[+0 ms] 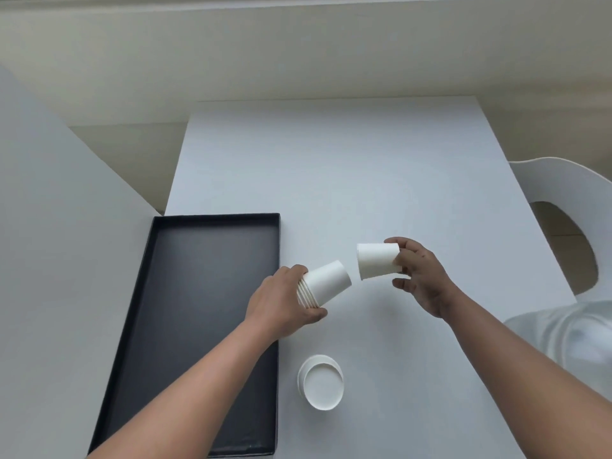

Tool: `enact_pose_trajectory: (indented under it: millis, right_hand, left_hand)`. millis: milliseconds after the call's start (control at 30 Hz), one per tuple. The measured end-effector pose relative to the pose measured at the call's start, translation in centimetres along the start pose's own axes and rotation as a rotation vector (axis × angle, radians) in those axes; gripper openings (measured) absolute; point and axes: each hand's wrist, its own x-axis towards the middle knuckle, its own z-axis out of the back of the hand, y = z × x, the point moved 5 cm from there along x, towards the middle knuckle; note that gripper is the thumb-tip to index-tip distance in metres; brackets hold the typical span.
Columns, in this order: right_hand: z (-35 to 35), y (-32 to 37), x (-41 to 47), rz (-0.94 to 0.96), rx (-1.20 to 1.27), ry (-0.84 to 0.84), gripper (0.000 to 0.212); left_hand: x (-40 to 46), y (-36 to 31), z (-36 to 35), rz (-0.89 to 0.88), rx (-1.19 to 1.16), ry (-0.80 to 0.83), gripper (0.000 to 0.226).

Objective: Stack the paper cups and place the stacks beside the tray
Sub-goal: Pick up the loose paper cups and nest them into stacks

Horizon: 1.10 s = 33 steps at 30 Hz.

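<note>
Your left hand [281, 303] gripped the nested cup stack [323, 283] beside the black tray [212, 220], your right hand [419, 276] pinched a single paper cup [377, 265] mouth-first just apart; a misaligned push could have crumpled its rim

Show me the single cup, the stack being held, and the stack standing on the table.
single cup [377, 265], head view, side wall.
held stack [326, 281], head view, outermost cup's side.
standing stack [323, 382], head view, upturned base.

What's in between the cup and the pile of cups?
Nothing. The head view shows only bare white table behind the gap between the single cup and held stack.
</note>
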Motion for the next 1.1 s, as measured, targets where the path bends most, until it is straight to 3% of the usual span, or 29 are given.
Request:
enact_pose_trajectory:
  millis: [267, 400, 433, 567, 700, 800, 933, 1100]
  right_hand:
    - [-3.9, -1.3, -2.9, -0.014, -0.060, 0.162, 0.049]
    - [-5.1, -1.3, -3.7, 0.041, -0.054, 0.164, 0.046]
    - [-5.3, -1.2, -3.9, 0.059, -0.066, 0.162, 0.046]
    - [-6.3, -0.6, -4.6, 0.132, -0.094, 0.166, 0.054]
    - [-7.2, -1.3, -5.6, 0.081, 0.018, 0.176, 0.073]
    - [-7.7, -2.3, -6.4, 0.022, 0.023, 0.246, 0.067]
    - [-8.0, -3.5, -7.4, 0.030, -0.160, 0.342, 0.081]
    - [-6.6, -6.1, -9.3, 0.046, -0.670, 0.457, 0.103]
  left_hand:
    - [-1.0, -1.9, -1.1, -0.070, -0.165, 0.074, 0.076]
    - [-1.2, -1.6, -1.2, -0.077, -0.282, 0.101, 0.110]
    - [-1.4, -1.6, -1.2, -0.089, -0.302, 0.106, 0.107]
    - [-1.8, -1.4, -1.2, -0.080, -0.547, 0.115, 0.056]
    - [-2.2, -1.3, -1.3, -0.007, -0.872, 0.093, 0.063]
    - [-2.1, -1.7, -1.7, 0.055, -1.121, 0.127, 0.075]
    - [-2.0, -1.2, -1.9, 0.098, -1.256, 0.078, 0.074]
    - [-2.6, 0.3, -2.0, 0.078, -1.100, -0.075, 0.073]
